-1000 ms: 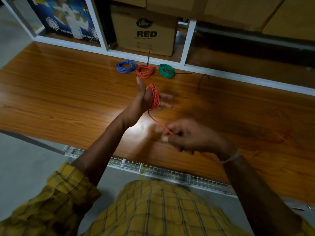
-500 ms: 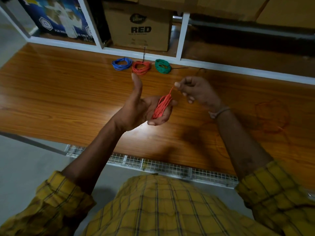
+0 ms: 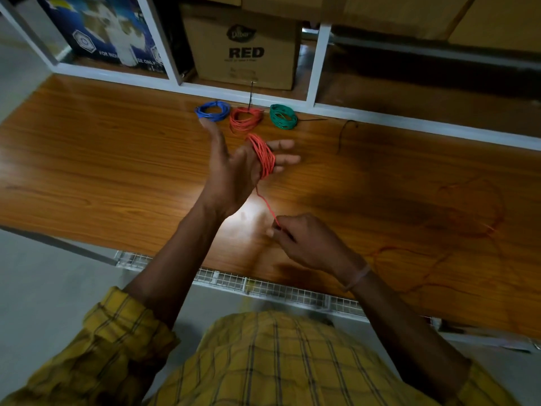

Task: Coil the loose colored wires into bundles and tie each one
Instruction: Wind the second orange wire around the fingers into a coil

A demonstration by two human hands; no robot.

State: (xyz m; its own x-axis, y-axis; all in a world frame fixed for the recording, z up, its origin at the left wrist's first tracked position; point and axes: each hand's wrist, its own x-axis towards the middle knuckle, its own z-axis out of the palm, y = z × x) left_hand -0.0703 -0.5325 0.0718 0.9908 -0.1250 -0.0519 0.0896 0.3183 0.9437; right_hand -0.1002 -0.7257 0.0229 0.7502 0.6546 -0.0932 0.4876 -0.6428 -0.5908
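- wooden bench (image 3: 87, 177) under dim light, shelves behind holding a box (image 3: 243, 45) marked red.
- three finished coils sit at the back edge: blue (image 3: 212, 111), red (image 3: 245, 120), green (image 3: 283, 116).
- left hand (image 3: 234, 171) is raised, thumb up, fingers straight, with a red wire (image 3: 264, 156) looped many times around them.
- right hand (image 3: 304, 241) pinches the wire's running strand low, just above the bench; the strand runs taut up to the loops.
- loose tail (image 3: 468, 230) trails across the bench to the right, faint in shadow.
- to wind well: hold light, even tension, lay each turn beside the previous one, keep the left fingers spread so loops don't slip off, and save enough tail for tying.
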